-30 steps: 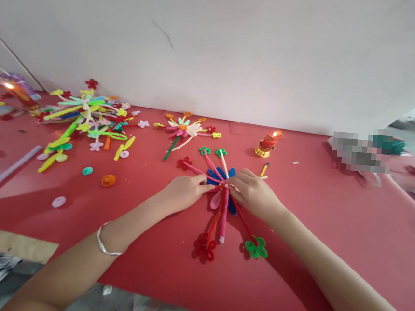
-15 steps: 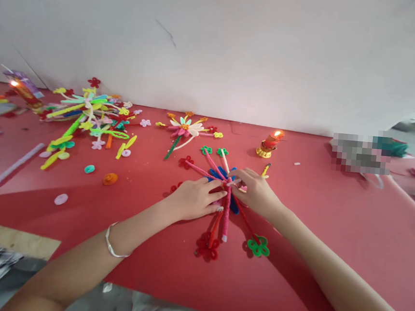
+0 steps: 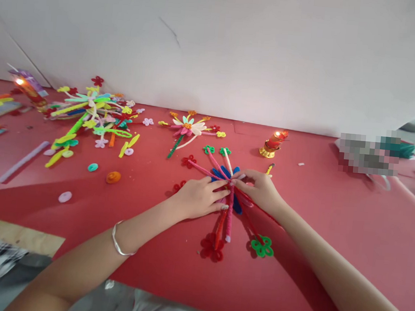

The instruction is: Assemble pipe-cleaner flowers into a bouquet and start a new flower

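A pipe-cleaner flower lies on the red table in front of me. It has blue petals round its centre, a thick pink stem pointing towards me, and thin arms tipped with small green and red blossoms. My left hand, with a silver bangle on its wrist, grips it from the left, fingers across the centre. From the right, my right hand pinches at the centre with thumb and fingertips. The exact spot between the fingertips is partly hidden.
Behind stands a lit red candle on a gold base. Another lit candle is at far left, beside a pile of colourful pipe-cleaner flowers. A smaller finished flower lies near the wall. Loose coils, such as an orange one, lie left.
My right fingers have shifted slightly and closed in at the flower's centre. A red stem now shows beneath my right hand, reaching towards the lower right. The left hand keeps its place on the flower.
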`<action>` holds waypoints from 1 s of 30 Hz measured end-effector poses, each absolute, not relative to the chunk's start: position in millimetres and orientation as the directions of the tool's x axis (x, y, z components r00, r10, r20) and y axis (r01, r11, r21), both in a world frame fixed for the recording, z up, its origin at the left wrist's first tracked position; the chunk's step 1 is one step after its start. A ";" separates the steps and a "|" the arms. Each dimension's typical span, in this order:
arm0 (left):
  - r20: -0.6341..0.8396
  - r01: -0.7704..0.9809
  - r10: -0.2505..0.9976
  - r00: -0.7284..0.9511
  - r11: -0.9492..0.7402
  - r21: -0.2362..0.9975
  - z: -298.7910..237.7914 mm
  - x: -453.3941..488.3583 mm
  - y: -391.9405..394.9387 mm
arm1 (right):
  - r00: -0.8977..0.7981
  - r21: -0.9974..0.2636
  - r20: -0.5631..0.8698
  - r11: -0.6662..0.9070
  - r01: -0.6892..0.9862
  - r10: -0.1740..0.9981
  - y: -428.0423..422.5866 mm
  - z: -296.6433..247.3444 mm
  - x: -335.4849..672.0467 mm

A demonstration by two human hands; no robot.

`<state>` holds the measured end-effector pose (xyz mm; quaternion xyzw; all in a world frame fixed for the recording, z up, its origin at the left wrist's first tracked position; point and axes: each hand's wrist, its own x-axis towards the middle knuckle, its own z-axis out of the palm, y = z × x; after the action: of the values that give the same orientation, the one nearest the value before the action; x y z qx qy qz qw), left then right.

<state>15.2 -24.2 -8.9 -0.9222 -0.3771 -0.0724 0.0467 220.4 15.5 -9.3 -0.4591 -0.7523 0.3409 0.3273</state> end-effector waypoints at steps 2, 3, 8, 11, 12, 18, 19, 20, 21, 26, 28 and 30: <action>0.181 0.700 0.686 0.705 -0.714 -0.025 -9.0 15.7 -23.9 | -0.377 -0.807 0.183 0.358 0.469 0.908 15.3 -9.6 220.5; 0.186 0.701 0.686 0.704 -0.713 -0.021 -8.9 15.9 -23.8 | -0.388 -0.791 0.206 0.386 0.475 0.898 15.2 -9.6 220.5; 0.171 0.713 0.703 0.691 -0.701 0.004 -7.6 16.7 -23.6 | -0.511 -0.569 0.428 0.661 0.490 0.746 14.3 -8.6 219.9; 0.164 0.714 0.706 0.689 -0.700 0.017 -7.8 16.7 -23.0 | -0.583 -0.444 0.489 0.760 0.474 0.649 14.2 -7.1 219.8; 0.165 0.714 0.706 0.689 -0.700 0.018 -8.0 16.8 -22.8 | -0.599 -0.415 0.496 0.778 0.471 0.628 14.2 -6.4 220.0; 0.155 0.725 0.716 0.681 -0.689 -0.002 -6.5 17.7 -23.0 | -0.687 -0.302 0.497 0.848 0.436 0.530 13.8 -3.4 222.4; 0.155 0.726 0.717 0.679 -0.687 -0.003 -6.2 17.8 -23.1 | -0.701 -0.286 0.490 0.855 0.432 0.518 13.4 -2.8 222.7; 0.154 0.728 0.719 0.678 -0.686 -0.002 -6.0 17.8 -23.2 | -0.716 -0.271 0.480 0.862 0.429 0.507 12.9 -2.2 222.9; 0.153 0.728 0.719 0.678 -0.686 -0.001 -6.0 17.7 -23.2 | -0.730 -0.255 0.470 0.868 0.426 0.496 12.2 -1.4 223.0; 0.165 0.731 0.720 0.674 -0.683 -0.002 -7.3 17.5 -22.9 | -0.764 -0.176 0.449 0.885 0.432 0.463 9.5 2.4 222.8; 0.173 0.730 0.719 0.673 -0.683 -0.003 -7.7 17.5 -22.6 | -0.755 -0.161 0.467 0.884 0.439 0.460 10.2 2.3 223.4; 0.187 0.728 0.715 0.674 -0.686 0.000 -8.1 17.1 -22.3 | -0.722 -0.186 0.503 0.875 0.447 0.476 12.4 0.6 225.0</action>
<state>17.1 -22.3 -8.1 -0.9141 -0.3944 -0.0862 0.0373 225.0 12.4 0.6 -0.2487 -0.9274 0.0259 0.2780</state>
